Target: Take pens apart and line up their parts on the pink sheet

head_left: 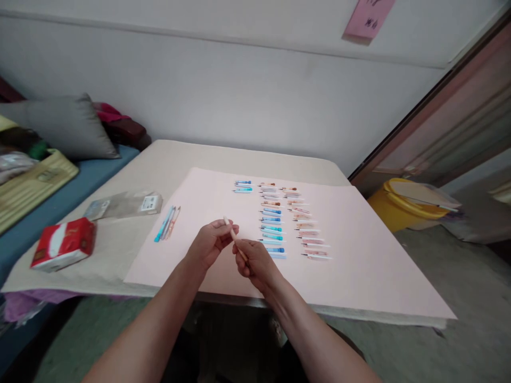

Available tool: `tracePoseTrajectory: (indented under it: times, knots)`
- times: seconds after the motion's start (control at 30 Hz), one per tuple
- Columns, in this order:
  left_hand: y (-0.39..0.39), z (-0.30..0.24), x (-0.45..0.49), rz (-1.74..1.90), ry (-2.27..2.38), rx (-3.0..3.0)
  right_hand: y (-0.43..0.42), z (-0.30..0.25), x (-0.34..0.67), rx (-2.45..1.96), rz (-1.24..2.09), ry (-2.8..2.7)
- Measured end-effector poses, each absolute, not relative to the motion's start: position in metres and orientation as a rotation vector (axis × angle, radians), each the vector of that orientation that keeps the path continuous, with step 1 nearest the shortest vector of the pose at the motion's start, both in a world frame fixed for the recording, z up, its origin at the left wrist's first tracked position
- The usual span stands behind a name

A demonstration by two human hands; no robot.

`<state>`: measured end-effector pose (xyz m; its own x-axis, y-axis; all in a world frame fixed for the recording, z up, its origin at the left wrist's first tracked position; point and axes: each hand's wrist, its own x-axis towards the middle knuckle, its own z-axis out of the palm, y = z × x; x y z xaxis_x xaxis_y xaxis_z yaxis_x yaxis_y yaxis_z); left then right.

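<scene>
The left hand [211, 242] pinches a pale pen [232, 232] near its upper end; the right hand [257, 261] is closed around the lower part, above the pale sheet [359, 266]. Rows of pens [275, 250] lie to the right, a red packet [82, 234] far left. The counter [239, 154] stands by a white wall [239, 96].
</scene>
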<state>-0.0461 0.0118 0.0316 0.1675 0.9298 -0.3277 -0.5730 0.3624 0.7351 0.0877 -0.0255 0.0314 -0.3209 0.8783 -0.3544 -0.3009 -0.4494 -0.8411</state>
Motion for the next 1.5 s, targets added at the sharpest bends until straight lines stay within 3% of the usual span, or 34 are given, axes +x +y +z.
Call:
tracePoseTrajectory:
  times: [0.23, 1.5]
  knots:
    - [0.010, 0.032, -0.047, 1.017, 0.814, 0.495, -0.024, 0.028, 0.088, -1.044, 1.916, -0.790]
    - [0.035, 0.019, -0.080, 1.316, 1.071, 0.245, -0.027, 0.027, 0.091, -1.159, 1.997, -0.886]
